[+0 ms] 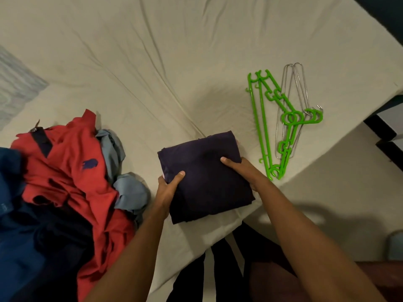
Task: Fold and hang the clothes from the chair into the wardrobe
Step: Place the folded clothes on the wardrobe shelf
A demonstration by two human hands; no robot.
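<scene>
Folded dark purple garment (205, 175) lies near the front edge of the bed (152, 62), on a cream sheet with long creases. It is folded to a thick rectangle, slightly skewed, its near corner reaching the mattress edge.

Left hand (168, 188) grips the garment's left edge: thumb on top of the cloth, fingers tucked under it. Right hand (242, 168) holds the right edge the same way, thumb pressed on top, fingers hidden beneath the fabric. Both hands are closed on the garment.

Left of it, a loose heap of unfolded clothes: red polo shirt (72, 166) with a dark emblem on top, a grey-blue garment (130, 190) bunched just beside the left hand, blue fabric (13, 236) at the far left edge.

Right of the garment, apart from it, green plastic hangers (265, 129) lie stacked flat on the sheet, overlapped with thin wire hangers (292, 88).

Person's dark trousers (220, 269) with pale stripes show below the bed edge.
</scene>
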